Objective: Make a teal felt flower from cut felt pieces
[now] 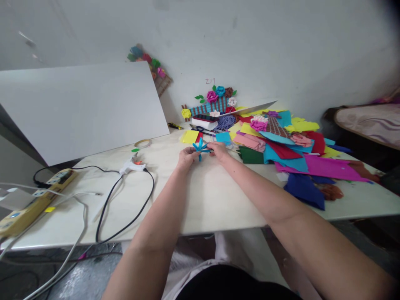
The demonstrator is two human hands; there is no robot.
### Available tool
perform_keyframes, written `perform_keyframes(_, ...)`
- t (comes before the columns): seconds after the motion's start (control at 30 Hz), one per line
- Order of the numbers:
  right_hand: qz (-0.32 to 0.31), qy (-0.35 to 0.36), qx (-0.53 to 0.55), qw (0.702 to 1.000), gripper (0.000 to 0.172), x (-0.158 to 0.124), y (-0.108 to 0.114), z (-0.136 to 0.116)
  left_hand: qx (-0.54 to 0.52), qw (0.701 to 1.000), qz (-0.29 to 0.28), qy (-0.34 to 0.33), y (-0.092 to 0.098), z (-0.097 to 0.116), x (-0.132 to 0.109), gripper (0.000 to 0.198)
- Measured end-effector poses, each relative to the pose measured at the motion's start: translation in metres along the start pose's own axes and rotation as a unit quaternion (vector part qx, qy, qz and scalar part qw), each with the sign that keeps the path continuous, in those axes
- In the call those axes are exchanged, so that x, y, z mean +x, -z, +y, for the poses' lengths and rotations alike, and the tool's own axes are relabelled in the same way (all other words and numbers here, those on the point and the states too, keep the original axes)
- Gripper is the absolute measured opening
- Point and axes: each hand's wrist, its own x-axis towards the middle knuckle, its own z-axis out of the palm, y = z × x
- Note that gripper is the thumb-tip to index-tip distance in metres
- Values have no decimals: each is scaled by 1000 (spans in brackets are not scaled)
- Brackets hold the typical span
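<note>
A small blue paper flower (200,146) with narrow pointed petals is held between both hands above the white table (215,196). My left hand (186,157) pinches it from the left side. From the right, the fingers of my right hand (218,151) are closed at a petal's tip. Just behind the hands lie yellow paper squares (189,136) and a light blue paper square (223,138). A white glue gun (132,166) rests on the table to the left of my left hand.
Coloured crepe paper (328,166) is heaped on the right. At left lie a power strip (37,200) and loose cables (153,187). A large white board (84,108) leans at the back left. A utility knife (175,126) and a tape roll (142,143) lie near it.
</note>
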Motion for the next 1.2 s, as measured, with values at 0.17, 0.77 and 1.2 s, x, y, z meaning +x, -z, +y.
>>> perform_keyframes(0.17,-8,6,-5,1000,11,3,-1,3,7,1000,-10,-13,0,-4,2,27)
perform_keyframes(0.77,-21,13,19,1000,12,-1,2,0,25,999,-15,-30,-2,-4,1,24)
perform_keyframes(1.2,-20,-5,-41,999,11,1,0,2,86,995,-5,-47,-2,-4,1,18)
